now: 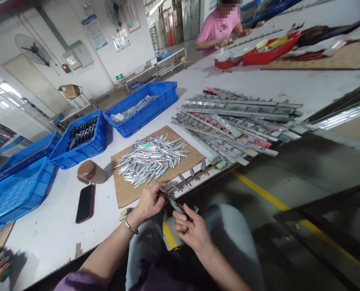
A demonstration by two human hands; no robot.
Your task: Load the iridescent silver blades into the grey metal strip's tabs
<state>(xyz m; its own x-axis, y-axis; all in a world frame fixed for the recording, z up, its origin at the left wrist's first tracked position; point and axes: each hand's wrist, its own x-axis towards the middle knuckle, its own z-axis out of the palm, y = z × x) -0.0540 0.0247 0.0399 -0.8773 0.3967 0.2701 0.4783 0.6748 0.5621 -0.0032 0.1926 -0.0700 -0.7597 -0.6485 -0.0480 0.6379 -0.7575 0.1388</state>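
My left hand (148,204) and my right hand (191,230) meet at the table's front edge, above my lap. Both pinch one small shiny lure-shaped piece (174,204) between them, the left at its upper end, the right at its lower end. Just beyond the hands lies a metal rack strip (195,178) with several such pieces clipped along it. Behind that, a cardboard sheet (125,194) carries a heap of several holographic silver pieces (151,157).
A stack of long metal rack strips (234,121) lies to the right. Blue crates (143,105) (83,137) (16,190) stand at the left and back. A dark phone (85,203) and a brown cup (90,171) lie left of the cardboard. A person in pink (218,28) works far across.
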